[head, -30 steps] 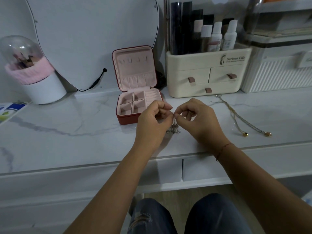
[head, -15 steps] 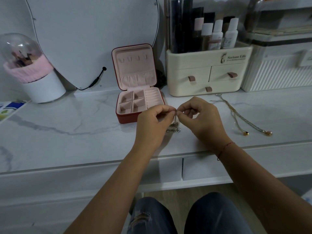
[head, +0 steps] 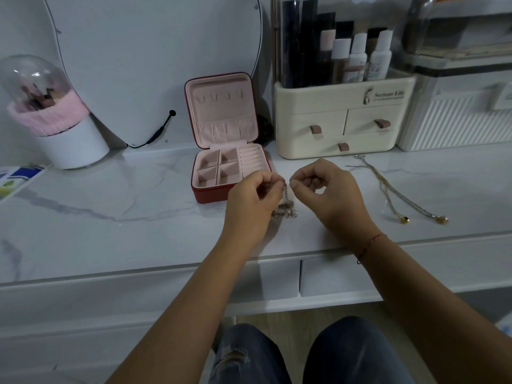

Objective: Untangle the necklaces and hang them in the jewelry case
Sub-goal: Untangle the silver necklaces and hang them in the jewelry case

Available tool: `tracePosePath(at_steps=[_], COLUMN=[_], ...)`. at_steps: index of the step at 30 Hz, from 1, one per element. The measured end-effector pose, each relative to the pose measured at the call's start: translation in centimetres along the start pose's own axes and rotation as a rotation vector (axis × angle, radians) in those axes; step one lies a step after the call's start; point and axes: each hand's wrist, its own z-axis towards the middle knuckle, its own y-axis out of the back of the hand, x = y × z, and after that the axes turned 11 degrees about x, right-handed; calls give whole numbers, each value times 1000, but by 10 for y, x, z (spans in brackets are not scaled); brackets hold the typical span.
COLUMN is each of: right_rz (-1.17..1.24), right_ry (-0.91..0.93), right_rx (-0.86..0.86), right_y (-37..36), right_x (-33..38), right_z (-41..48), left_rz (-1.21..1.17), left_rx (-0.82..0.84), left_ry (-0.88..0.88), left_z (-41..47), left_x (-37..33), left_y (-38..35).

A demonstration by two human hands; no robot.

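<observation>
Evidently the left hand [head: 253, 196] and right hand [head: 331, 196] each pinch the silver necklace [head: 286, 207] in curled fingers [head: 270, 179], its tangle dangling to the surface [head: 110, 231] beside the open jewelry case [head: 210, 194], probably so knots hang loose.

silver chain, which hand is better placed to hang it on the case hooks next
Probably the left hand: it pinches the silver chain right beside the open jewelry case; the right hand is farther.

Jewelry case [head: 221, 120] on the counter [head: 110, 217] left of the organizer [head: 340, 123], tangled necklace [head: 286, 210] before it, two necklaces [head: 399, 195] further right
</observation>
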Motion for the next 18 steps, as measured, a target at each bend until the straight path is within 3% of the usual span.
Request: tracePosePath(at_steps=[18], right_rz=[-8], right_ry=[-59], right_rx=[40], right_y=[0], right_x=[0], right_z=[-1], left_rz=[189], left_rx=[-31], left_ry=[-146], left_z=[0], left_x=[2], left_y=[-5])
